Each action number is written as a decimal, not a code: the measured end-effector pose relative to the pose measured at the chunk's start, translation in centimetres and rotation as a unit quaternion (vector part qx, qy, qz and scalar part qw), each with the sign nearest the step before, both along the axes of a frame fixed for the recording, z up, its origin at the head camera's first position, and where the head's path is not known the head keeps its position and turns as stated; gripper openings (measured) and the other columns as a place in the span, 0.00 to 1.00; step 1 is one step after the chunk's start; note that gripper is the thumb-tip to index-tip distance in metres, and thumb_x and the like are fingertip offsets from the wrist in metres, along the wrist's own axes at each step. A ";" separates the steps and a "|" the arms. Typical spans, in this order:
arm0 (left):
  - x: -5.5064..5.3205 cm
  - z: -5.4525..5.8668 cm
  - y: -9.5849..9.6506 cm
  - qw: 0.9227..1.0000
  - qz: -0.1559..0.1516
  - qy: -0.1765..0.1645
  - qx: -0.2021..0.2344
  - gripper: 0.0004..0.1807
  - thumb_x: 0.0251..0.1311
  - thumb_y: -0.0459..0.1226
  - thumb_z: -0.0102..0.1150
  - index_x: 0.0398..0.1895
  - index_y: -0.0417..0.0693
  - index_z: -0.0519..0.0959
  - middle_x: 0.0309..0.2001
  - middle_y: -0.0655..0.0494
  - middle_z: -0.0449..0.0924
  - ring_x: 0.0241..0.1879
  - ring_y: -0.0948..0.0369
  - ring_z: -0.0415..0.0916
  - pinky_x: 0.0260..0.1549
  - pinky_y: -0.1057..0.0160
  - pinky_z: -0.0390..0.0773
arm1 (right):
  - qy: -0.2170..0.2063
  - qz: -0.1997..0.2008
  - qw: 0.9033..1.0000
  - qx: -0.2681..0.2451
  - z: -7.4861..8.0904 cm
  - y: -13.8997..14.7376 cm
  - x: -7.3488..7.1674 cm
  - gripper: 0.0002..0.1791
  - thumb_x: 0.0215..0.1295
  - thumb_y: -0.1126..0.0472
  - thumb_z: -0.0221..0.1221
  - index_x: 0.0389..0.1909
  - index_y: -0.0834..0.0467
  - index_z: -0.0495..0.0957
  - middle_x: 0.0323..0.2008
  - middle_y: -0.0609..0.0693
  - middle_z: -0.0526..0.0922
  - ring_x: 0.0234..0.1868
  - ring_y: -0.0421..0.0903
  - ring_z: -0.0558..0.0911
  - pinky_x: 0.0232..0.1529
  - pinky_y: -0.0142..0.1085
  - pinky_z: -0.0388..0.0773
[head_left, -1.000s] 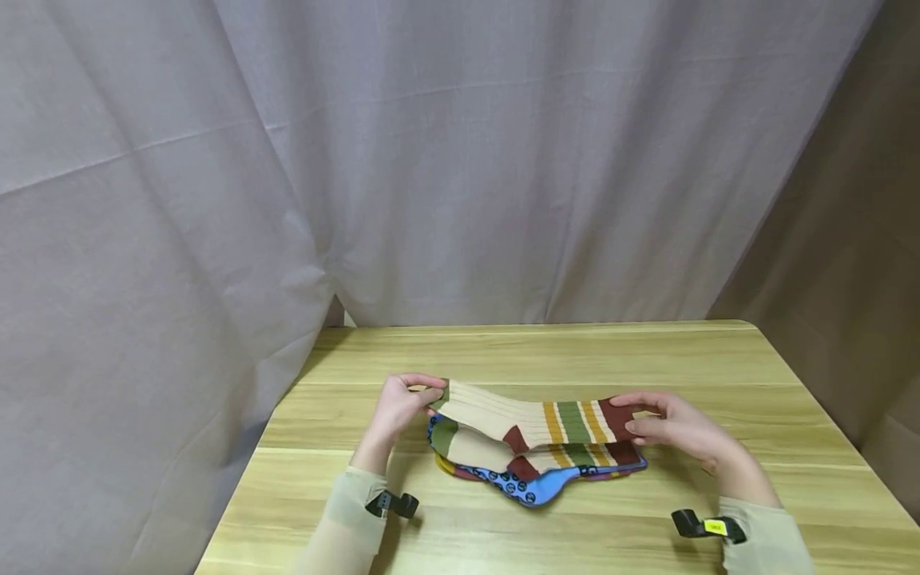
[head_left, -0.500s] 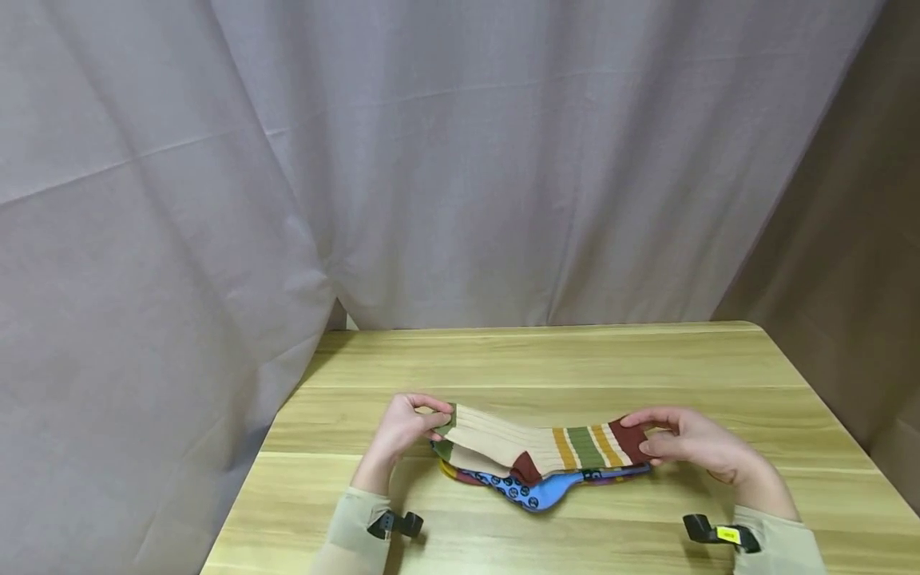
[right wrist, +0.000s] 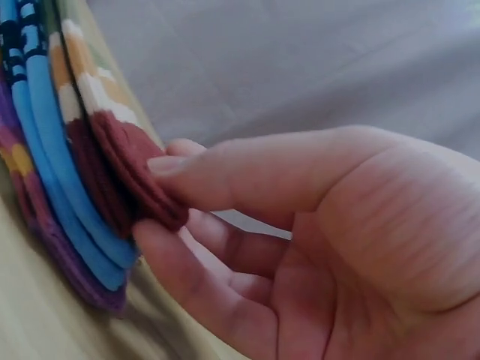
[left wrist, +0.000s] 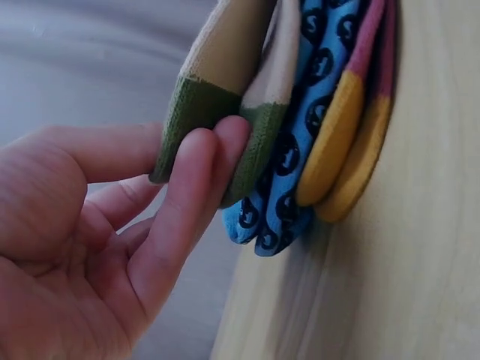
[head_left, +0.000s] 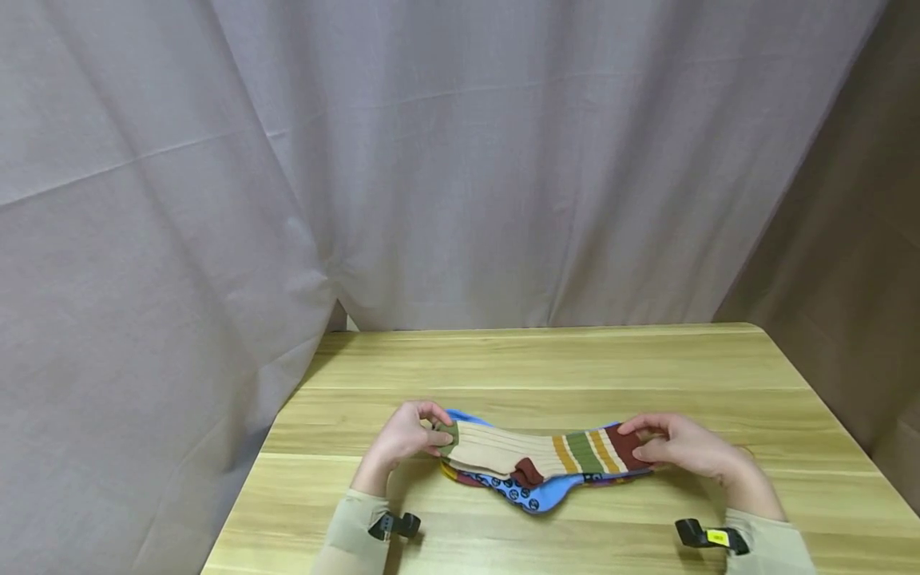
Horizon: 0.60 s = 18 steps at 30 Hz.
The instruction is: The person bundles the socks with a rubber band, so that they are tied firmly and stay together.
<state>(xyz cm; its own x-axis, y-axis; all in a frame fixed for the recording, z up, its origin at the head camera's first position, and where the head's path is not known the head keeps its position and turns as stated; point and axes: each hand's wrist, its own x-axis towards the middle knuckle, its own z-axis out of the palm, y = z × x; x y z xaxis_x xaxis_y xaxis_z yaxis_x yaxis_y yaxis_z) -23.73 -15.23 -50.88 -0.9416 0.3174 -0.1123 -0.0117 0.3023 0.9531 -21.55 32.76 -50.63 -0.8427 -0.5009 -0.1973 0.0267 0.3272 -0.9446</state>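
Note:
A cream ribbed sock (head_left: pixel 503 446) with green toe, maroon heel and striped cuff lies stretched between both hands, on top of a stack of socks. My left hand (head_left: pixel 401 439) pinches its green toe (left wrist: pixel 196 112), with fingertips in the gap above the matching lower sock's toe (left wrist: pixel 262 135). At the other end, my right hand (head_left: pixel 683 449) pinches the maroon cuff (right wrist: pixel 139 157), thumb above and fingers below. Under the cream pair are blue socks (head_left: pixel 549 491) with black round prints. Lowest come purple socks (right wrist: pixel 101 296) with yellow toes (left wrist: pixel 334 161), mostly hidden in the head view.
The stack rests on a light wood-grain table (head_left: pixel 546 367), near its middle. Grey curtain (head_left: pixel 460 160) hangs behind and at the left, with a darker brown one (head_left: pixel 848 239) at the right. Each wrist carries a small black camera, such as the left camera (head_left: pixel 398 525).
Both hands have come down and nearer the person, lowering the top cream sock over its matching one, which it now mostly covers. Both hands keep their grip.

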 end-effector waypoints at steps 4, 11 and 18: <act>0.1 -0.3 0.2 1.000 0.007 0.012 -0.012 0.11 0.54 0.22 0.74 0.39 0.35 0.84 0.39 0.47 0.75 0.27 0.59 0.81 0.30 0.57 0.90 | 0.015 -0.030 0.999 0.025 -0.1 -0.2 0.2 0.24 0.70 0.71 0.64 0.63 0.76 0.73 0.50 0.62 0.81 0.45 0.51 0.85 0.42 0.40 0.89; 0.1 -0.2 0.6 0.998 0.029 0.030 -0.053 0.12 0.52 0.21 0.76 0.37 0.37 0.83 0.36 0.48 0.77 0.25 0.59 0.82 0.28 0.58 0.89 | 0.075 -0.072 0.990 0.099 -0.3 -0.6 0.3 0.24 0.63 0.70 0.70 0.59 0.70 0.77 0.52 0.62 0.83 0.50 0.53 0.81 0.43 0.35 0.81; -0.2 1.1 1.3 0.982 0.063 0.114 -0.135 0.13 0.53 0.26 0.79 0.40 0.40 0.85 0.36 0.48 0.83 0.25 0.60 0.80 0.26 0.62 0.84 | 0.057 -0.090 0.988 0.112 -0.5 -1.1 0.0 0.29 0.60 0.70 0.71 0.59 0.73 0.71 0.55 0.68 0.80 0.55 0.60 0.80 0.46 0.39 0.82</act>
<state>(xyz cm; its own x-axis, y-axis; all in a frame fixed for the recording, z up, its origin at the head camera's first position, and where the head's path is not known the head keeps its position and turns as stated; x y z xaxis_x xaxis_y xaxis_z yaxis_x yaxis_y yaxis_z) -23.89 -13.98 -49.75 -0.9819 0.1850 0.0412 0.1388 0.5538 0.8210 -21.54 31.65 -51.10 -0.9375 -0.2952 -0.1844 0.0004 0.5289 -0.8487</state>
